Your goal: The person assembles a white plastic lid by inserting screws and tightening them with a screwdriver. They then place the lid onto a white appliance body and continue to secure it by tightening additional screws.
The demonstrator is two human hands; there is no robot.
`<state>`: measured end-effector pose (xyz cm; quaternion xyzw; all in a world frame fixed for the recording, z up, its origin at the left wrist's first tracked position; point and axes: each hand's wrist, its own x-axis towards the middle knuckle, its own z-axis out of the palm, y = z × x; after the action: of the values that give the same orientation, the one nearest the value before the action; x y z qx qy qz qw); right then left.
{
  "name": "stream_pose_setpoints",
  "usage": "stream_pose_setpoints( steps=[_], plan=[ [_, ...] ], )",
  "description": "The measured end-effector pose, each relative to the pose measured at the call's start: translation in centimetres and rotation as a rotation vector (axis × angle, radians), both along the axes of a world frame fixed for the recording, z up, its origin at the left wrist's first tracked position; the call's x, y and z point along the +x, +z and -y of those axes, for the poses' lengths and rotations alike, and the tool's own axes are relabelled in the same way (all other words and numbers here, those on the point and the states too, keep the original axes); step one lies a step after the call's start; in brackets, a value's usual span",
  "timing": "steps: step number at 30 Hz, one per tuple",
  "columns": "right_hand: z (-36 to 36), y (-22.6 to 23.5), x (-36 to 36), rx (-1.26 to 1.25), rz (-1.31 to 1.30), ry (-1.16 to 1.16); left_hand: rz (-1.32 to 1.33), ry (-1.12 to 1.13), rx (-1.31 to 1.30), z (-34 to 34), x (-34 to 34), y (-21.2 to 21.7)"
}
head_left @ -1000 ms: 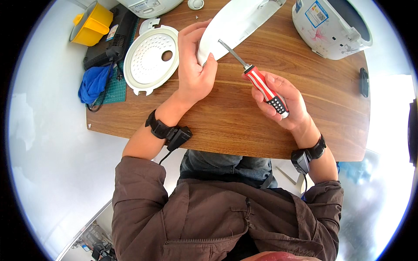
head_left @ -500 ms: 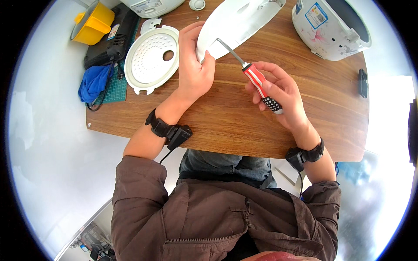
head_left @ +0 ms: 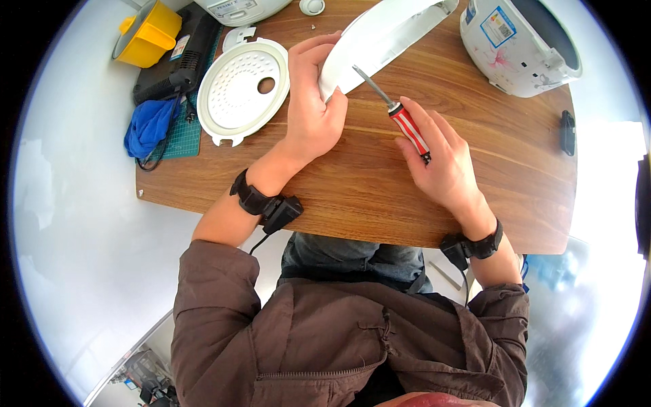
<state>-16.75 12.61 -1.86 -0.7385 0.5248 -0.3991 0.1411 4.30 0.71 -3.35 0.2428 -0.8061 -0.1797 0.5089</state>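
My left hand (head_left: 316, 102) is closed around the near end of a long white curved plastic cover (head_left: 383, 44), which is tilted up off the table. In my right hand (head_left: 442, 150) is a screwdriver (head_left: 409, 129) with a red, white and black handle. Its metal shaft points up and left, and the tip is at the inner side of the cover; whether it touches the plastic I cannot tell. Left of my left hand lies a round white perforated plate (head_left: 237, 95) with one larger hole.
A white rice cooker body (head_left: 515, 54) with flower print stands at the back right, near a small black object (head_left: 567, 132). At the left are a yellow container (head_left: 152, 37), a black device (head_left: 183, 61), a blue cloth (head_left: 149, 129) and a green cutting mat (head_left: 186, 139). A white appliance (head_left: 244, 8) is behind.
My right hand has turned over the screwdriver handle, its back now facing up. The cover has tipped to a narrower angle and shifted slightly right with my left hand.
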Motion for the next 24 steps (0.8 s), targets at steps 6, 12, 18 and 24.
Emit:
stream_pose_setpoints(
  steps=[6, 12, 18, 24],
  plan=[
    [-0.3, 1.3, -0.4, 0.573, 0.622, 0.164, 0.015, -0.012, 0.025, -0.1, 0.4, 0.2],
    [0.3, 0.9, -1.3, 0.830, 1.160, 0.361, -0.037, -0.015, 0.056, -0.4, 0.0, 0.3],
    [0.6, 0.1, -1.5, 0.876, 1.246, 0.438, -0.076, -0.015, 0.041, -0.2, -0.4, 0.0],
    [1.5, 1.2, -1.7, 0.870, 0.977, 0.358, -0.172, 0.098, 0.241, 0.6, 0.4, -1.7]
  ],
)
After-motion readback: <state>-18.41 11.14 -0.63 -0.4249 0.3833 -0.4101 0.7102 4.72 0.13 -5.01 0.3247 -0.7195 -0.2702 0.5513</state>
